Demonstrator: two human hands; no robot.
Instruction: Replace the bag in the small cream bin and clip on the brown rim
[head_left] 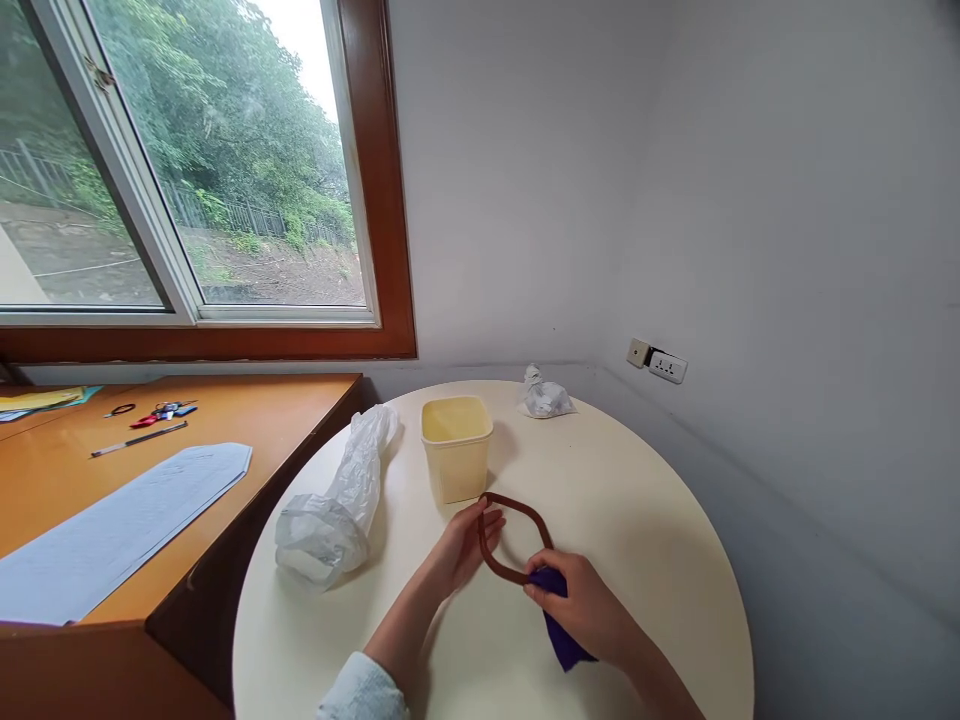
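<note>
My left hand (463, 548) is closed on the left side of a brown, rounded-square ring frame (517, 502), which is tilted above the table. With its fingers pinched, my right hand (577, 600) presses a purple cloth (566, 640) against the frame's lower right side. Part of the cloth hangs below that hand. Just behind my left hand stands a cream-yellow plastic bin (457, 470), upright, with its top uncovered. To the left of the bin lies a translucent white plastic bag (349, 490), stretched out with its mouth spread toward me.
The round cream table (637, 480) bears these things, plus a small knotted plastic bag (546, 395) at the back. Left of it, a wooden desk (262, 400) holds papers (142, 520), a pen (139, 439) and keys (166, 411). A wall socket (667, 366) is on the right.
</note>
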